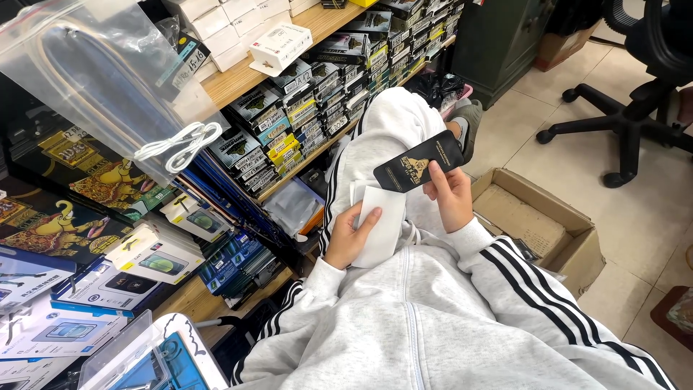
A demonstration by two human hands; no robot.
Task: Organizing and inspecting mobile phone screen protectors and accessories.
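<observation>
From the head camera, the right hand [451, 196] pinches a flat black packet [419, 162] at its lower edge, thumb on the face and fingers closed behind it, above the lap. The left hand [349, 236] curls under a white sleeve [381, 225], thumb on top. Both items look light, thin and fairly stiff; the black one probably holds something brittle, so edge grips seem safest. The fingers behind each piece are hidden, and the sleeve's contents cannot be made out.
</observation>
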